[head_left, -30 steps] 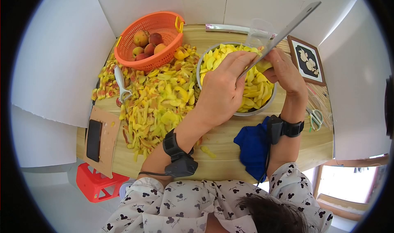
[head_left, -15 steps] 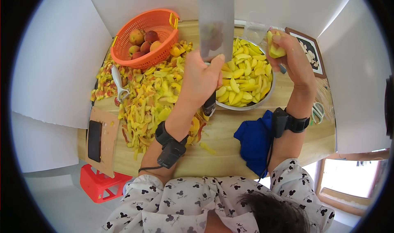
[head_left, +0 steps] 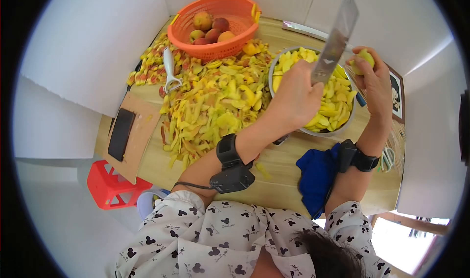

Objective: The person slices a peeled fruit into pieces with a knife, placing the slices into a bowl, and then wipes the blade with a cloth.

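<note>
The wooden table (head_left: 281, 192) spans the middle of the frame. The heap of peelings (head_left: 215, 104) covers its left-centre area. At the upper left of centre, the orange basket (head_left: 210, 51) stands beside the heap and contains whole, unpeeled peaches (head_left: 202, 20) (I count about six from where I stand). The metal bowl (head_left: 330, 133), right of centre, is filled with yellow slices (head_left: 338, 106). The blue cloth (head_left: 316, 177) lies below the bowl, at the lower right. The broad-bladed knife (head_left: 339, 35) is raised in front of the bowl, its tip toward the upper right. The left hand (head_left: 298, 94) is closed around the knife's handle. The right hand (head_left: 377, 84), at the upper right, is curled in a narrow grip. The dark phone (head_left: 121, 133) lies at the left. The white peeler (head_left: 169, 62) lies at the heap's left side. The peeled fruit (head_left: 366, 58) sits between the right thumb and fingers, just right of the blade.
</note>
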